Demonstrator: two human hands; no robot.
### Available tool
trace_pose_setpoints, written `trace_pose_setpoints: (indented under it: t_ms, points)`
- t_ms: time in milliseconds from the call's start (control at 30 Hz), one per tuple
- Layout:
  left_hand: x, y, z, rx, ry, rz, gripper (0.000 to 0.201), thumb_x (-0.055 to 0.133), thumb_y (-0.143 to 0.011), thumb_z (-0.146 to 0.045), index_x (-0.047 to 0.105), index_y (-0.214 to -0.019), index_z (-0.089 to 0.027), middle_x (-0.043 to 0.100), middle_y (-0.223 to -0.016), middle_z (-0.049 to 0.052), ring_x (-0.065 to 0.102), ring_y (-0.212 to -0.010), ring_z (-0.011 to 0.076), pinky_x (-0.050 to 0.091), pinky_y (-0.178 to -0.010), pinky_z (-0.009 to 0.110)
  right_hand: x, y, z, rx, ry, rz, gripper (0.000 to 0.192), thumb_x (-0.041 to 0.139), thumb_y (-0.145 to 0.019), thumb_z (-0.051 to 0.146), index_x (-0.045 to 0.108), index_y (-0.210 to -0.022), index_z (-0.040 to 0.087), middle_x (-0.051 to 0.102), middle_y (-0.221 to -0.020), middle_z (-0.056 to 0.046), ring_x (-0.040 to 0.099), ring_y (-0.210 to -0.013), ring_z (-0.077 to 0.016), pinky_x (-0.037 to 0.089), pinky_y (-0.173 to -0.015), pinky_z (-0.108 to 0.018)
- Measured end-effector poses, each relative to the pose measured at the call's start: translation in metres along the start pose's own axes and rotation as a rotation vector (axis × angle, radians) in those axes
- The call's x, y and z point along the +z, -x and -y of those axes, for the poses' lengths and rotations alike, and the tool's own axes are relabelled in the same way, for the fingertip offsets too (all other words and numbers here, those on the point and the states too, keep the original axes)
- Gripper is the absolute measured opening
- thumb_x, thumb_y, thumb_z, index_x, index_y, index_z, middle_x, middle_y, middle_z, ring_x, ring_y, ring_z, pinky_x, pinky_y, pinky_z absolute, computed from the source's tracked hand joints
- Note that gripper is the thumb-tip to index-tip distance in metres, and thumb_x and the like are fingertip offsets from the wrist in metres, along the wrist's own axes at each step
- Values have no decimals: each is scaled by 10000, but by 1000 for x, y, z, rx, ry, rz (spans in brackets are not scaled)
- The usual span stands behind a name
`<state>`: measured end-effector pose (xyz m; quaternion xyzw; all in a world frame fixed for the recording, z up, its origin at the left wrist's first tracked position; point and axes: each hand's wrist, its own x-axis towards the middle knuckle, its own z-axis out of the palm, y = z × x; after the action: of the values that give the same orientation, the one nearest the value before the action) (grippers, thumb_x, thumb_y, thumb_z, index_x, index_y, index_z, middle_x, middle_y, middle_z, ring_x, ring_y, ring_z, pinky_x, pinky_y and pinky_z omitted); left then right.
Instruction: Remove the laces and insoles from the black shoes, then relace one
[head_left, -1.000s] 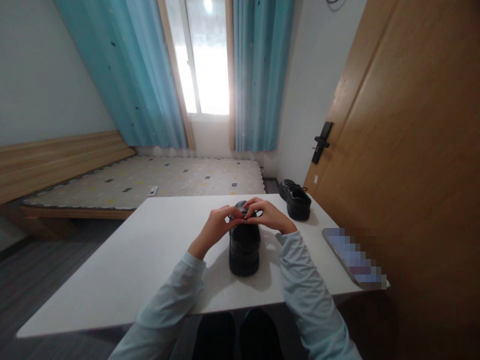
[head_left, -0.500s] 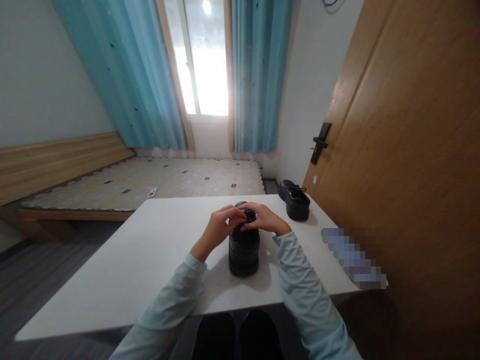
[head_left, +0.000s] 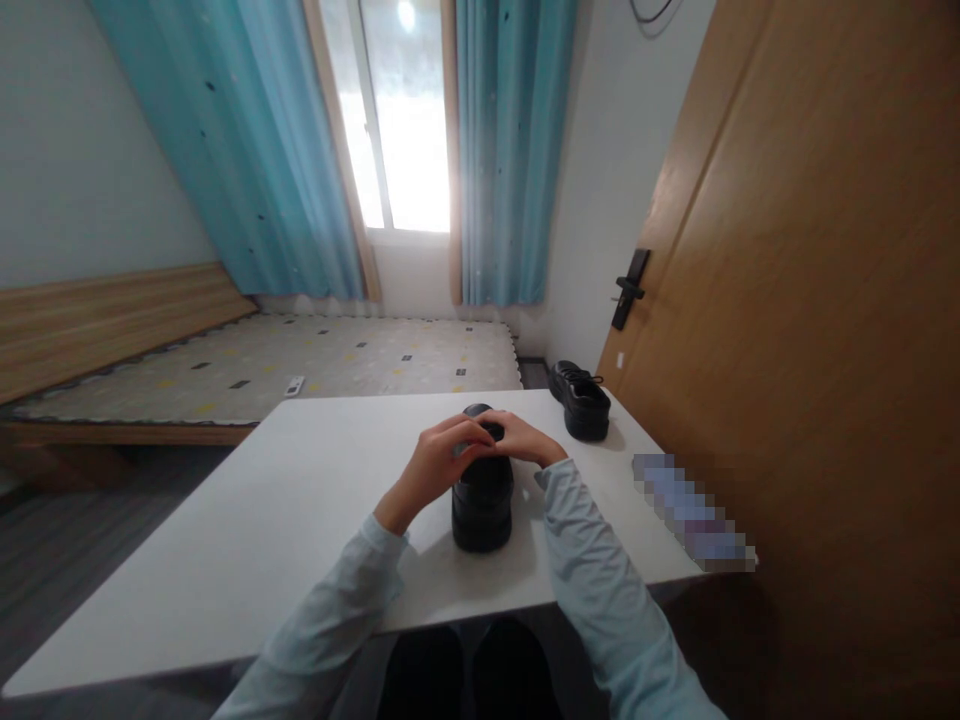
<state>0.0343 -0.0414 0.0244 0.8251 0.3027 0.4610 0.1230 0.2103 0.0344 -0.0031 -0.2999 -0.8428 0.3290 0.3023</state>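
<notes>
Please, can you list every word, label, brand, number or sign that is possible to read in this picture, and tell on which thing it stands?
There is no readable text.
The black shoe under the left hand and right hand: no brand or label shows.
The second black shoe: none shows.
The flat object at the edge of the white table is blurred out, unreadable.
The small white item on the bed: too small to read.

Bright daylight is pouring through a window [head_left: 390,120] at top centre, teal curtains [head_left: 247,150] hanging either side. A low wooden bed [head_left: 225,370] is lying at left. A wooden door [head_left: 810,300] is filling the right, over grey flooring [head_left: 67,540].
</notes>
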Motion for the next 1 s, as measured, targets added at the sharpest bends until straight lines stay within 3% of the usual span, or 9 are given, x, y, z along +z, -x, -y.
trace_pose_setpoints:
  t_ms: [233,367,667,1000]
  points:
    - [-7,10,-37,79,-52,-175,58,600,-834,-224,638,-798,-198,655,-784,23,627,-739,127,520,-676,242,0,2,5,8,-39,-10,416,775,-631,291,668,-1014,170,652,-1000,-47,585,-983,-208,423,-912,-343]
    - [-3,25,-56,161,-118,-196,96,571,-842,-130,635,-824,-200,658,-802,18,627,-732,102,501,-644,191,-1,3,10,18,-4,-21,391,757,-658,264,668,-1026,167,642,-1025,-61,575,-1009,-214,407,-936,-355]
    - [17,49,-69,218,-150,-245,194,539,-826,-25,605,-919,-182,612,-847,49,594,-814,127,504,-709,223,1,4,14,55,71,-23,458,797,-617,285,659,-1038,170,614,-1012,-58,563,-994,-215,417,-910,-354]
    - [12,51,-83,276,-185,-234,213,500,-839,-8,605,-943,-161,610,-822,55,576,-786,136,498,-671,237,2,4,12,58,102,-26,459,802,-613,282,664,-1030,148,614,-1009,-67,562,-978,-209,423,-897,-350]
